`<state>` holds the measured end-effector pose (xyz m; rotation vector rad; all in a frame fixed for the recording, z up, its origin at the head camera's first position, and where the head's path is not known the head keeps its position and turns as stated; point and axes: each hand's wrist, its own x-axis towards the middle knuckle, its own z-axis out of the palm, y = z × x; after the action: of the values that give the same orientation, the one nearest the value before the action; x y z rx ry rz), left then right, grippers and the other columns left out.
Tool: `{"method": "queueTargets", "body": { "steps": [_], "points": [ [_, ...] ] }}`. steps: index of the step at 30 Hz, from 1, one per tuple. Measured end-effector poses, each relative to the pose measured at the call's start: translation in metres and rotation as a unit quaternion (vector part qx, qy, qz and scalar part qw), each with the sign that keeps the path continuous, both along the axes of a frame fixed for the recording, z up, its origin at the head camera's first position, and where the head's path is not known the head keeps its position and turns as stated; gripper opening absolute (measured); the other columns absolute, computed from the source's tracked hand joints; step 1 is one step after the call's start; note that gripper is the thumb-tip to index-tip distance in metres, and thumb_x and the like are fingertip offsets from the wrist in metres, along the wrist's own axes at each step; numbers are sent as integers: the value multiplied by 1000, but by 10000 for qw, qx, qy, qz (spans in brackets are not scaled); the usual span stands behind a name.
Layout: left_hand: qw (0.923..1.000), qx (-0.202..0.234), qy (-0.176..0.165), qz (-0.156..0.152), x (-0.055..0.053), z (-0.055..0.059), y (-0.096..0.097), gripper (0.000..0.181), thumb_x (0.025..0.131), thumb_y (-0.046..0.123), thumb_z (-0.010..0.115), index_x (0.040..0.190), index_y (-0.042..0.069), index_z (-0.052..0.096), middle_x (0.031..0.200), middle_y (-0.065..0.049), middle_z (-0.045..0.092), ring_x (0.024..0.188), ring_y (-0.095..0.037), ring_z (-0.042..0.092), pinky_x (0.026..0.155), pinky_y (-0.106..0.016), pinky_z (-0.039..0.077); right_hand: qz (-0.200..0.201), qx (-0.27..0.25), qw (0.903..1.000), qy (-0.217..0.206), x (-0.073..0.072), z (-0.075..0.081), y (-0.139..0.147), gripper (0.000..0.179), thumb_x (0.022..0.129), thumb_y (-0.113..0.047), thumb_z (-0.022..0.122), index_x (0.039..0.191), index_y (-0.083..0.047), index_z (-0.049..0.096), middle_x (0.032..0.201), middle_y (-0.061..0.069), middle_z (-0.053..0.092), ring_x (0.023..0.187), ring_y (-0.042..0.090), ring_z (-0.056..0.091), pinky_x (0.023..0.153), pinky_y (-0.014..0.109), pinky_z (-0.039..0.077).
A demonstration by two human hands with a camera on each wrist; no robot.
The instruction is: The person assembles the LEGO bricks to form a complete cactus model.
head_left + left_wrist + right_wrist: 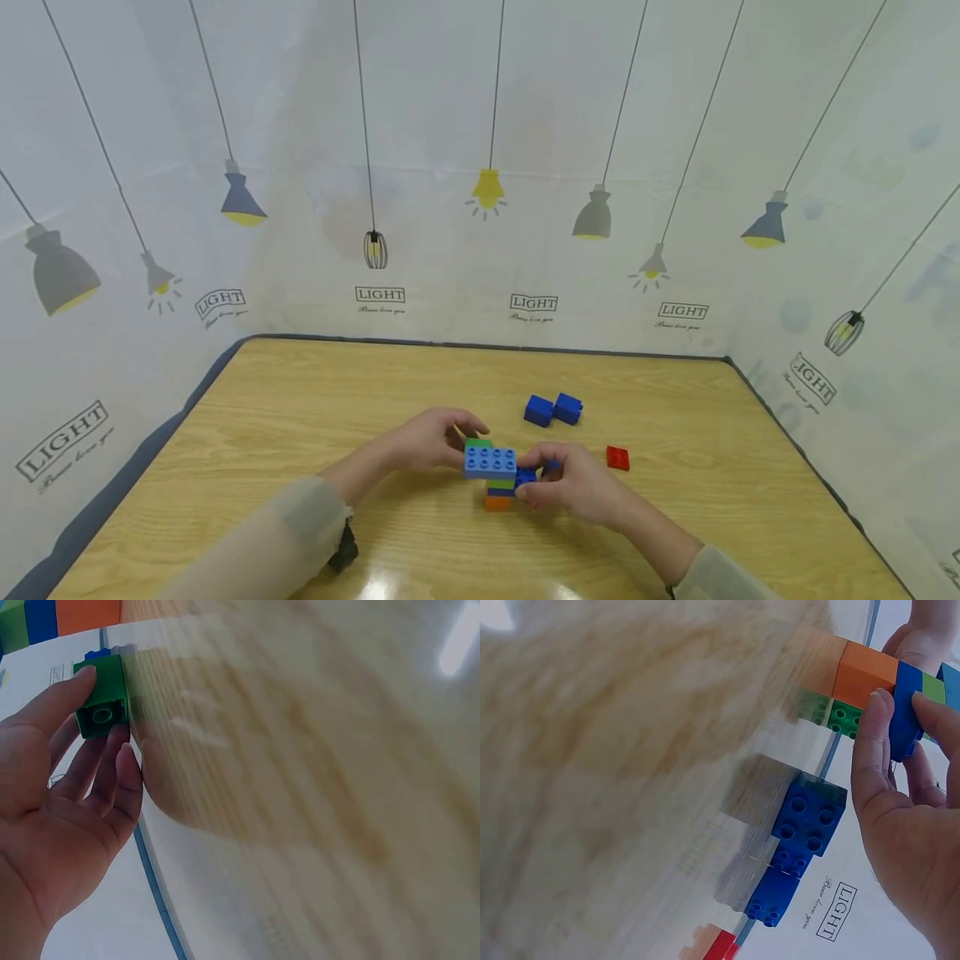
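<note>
A small stack stands on the wooden table, with an orange brick [497, 503] at the bottom. Above it come a blue brick [906, 709], a light green brick [501, 483] and a wider light blue brick [490, 463] with studs up. My right hand [573, 487] pinches the blue brick, which juts out to the right, between thumb and fingers. On the stack's far left side, my left hand [431, 437] holds a dark green brick [103, 694], thumb on one side and fingers on the other. The light blue brick partly hides it in the head view.
Two blue bricks [538, 410] lie side by side beyond the stack. Another blue brick [810, 814] sits just behind my right hand. To the right is a flat red brick [618, 457]. A lamp-printed cloth [450, 250] walls in the table's far edge and sides.
</note>
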<state>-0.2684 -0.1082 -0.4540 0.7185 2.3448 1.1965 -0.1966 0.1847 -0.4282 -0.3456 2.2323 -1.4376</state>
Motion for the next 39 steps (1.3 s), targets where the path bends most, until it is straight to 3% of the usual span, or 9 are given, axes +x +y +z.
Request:
{"method": "queueTargets", "body": {
  "steps": [22, 39],
  "points": [
    [9990, -189, 273, 293, -5, -2, 4, 43, 100, 13, 82, 141, 16, 72, 126, -2, 73, 109, -19, 68, 104, -45, 62, -40, 119, 9999, -31, 2, -1, 0, 35, 98, -20, 86, 129, -8, 74, 122, 11, 73, 92, 22, 70, 83, 37, 68],
    [9957, -2, 597, 702, -1, 7, -2, 51, 100, 18, 82, 150, 20, 67, 137, -8, 67, 115, -24, 67, 96, -42, 64, -16, 148, 9999, 18, 1, 0, 0, 36, 98, -20, 86, 129, -8, 74, 120, 11, 74, 90, 22, 71, 81, 34, 68]
  ]
}}
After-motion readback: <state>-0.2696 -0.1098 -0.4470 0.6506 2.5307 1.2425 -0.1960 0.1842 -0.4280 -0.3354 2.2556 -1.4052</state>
